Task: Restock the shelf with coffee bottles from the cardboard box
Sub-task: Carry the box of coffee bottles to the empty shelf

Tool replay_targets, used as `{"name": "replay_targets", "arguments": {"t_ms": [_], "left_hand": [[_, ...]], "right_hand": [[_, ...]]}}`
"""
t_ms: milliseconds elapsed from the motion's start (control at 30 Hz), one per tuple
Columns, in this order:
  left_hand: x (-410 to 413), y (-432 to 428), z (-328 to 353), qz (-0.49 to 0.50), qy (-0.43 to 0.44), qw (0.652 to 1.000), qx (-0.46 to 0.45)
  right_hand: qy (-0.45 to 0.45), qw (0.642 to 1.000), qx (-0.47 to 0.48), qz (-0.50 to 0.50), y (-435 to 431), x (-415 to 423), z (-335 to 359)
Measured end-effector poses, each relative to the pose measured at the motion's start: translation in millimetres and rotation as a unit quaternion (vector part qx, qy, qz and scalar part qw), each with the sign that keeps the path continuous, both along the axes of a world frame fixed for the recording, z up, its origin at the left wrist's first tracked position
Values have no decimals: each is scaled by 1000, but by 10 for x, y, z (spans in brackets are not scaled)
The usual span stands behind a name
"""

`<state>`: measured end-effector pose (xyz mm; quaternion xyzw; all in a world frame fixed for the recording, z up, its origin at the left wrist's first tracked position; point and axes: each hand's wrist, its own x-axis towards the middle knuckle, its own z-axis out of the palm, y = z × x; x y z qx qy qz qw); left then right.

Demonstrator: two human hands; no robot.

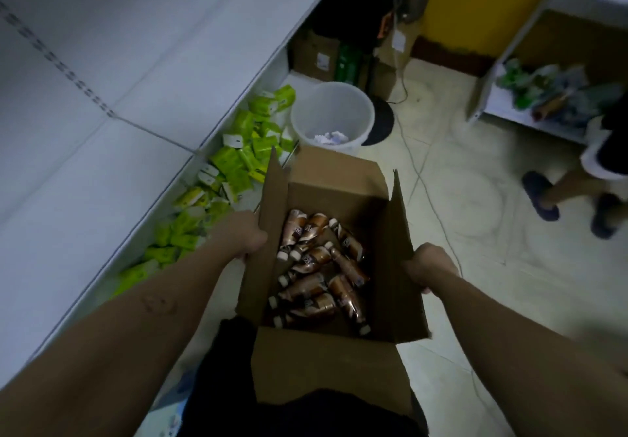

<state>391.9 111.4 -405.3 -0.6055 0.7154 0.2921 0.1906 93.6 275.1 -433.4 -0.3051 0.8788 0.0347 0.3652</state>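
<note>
Your left hand fingers hidden behind the cardboard box flap; coffee bottles labels blurred, unreadable; bystander's legs cut off at frame edge.

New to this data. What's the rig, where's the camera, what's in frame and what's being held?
There is no robot here: a person works with bare hands, and the single picture comes from a wide-angle camera worn on their head, looking forward and down.

The left hand grips the left flap of an open cardboard box, and the right hand grips its right flap, so both hands hold the box. Inside lie brown coffee bottles with white caps, loose on their sides.

To the left runs a white shelf, its lower level strewn with green packets. Beyond the box a white bin stands on the tiled floor with crumpled paper inside. At the right edge another person's legs and dark slippers are visible.

No bottle is on the shelf yet.
</note>
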Motion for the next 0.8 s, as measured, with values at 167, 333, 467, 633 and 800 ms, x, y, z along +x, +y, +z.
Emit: {"name": "replay_targets", "arguments": {"t_ms": [167,333,467,633,800], "left_hand": [[-106,9,-165,-57,-20,998,-4],[-46,-257,-442,-79,-24,996,28],[146,-670,-780,-121,-14,992,44],[512,-970,-1436,-148,-21,988,42],[588,-1153,-2146,-166,-36,985,25]], "right_hand": [[18,999,14,-47,260,53,-66],[45,994,46,-88,272,382,-226],[53,984,68,-155,104,730,-470],[55,974,81,-202,-76,1159,-957],[62,977,56,-199,-244,1337,-1727]]}}
